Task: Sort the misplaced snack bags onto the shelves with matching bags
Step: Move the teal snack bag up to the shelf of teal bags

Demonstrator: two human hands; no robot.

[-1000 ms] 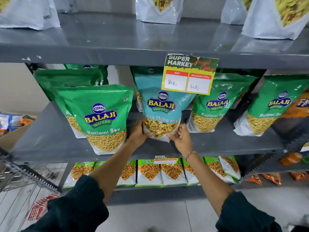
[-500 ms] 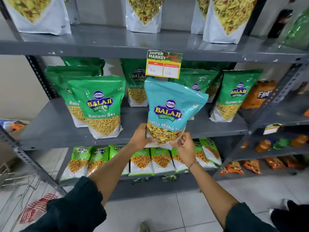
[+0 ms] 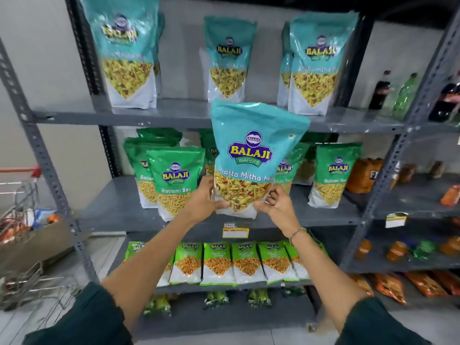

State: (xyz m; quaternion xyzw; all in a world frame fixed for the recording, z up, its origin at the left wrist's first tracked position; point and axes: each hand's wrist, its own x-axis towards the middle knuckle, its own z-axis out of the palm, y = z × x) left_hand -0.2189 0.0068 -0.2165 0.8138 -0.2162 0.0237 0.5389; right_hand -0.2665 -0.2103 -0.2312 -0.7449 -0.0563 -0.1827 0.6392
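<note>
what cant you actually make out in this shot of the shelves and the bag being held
Head view, the only one:
- Price tag on the middle shelf edge: too small and blurred to read.
- Green bags behind the held teal bag: hidden by it, count unclear.
- Teal bag's name: last word cut off where the bag's side curves away above the right hand; first letter at the bag's left edge, above the left hand, unclear.
- Bottles at upper right: labels blurred.
- Trolley: cut off by the left edge.

Even, soft indoor light; glare on the glossy teal bags on the far top shelf (image 3: 124,58). Edges are blurred and bent by the wide lens.
</note>
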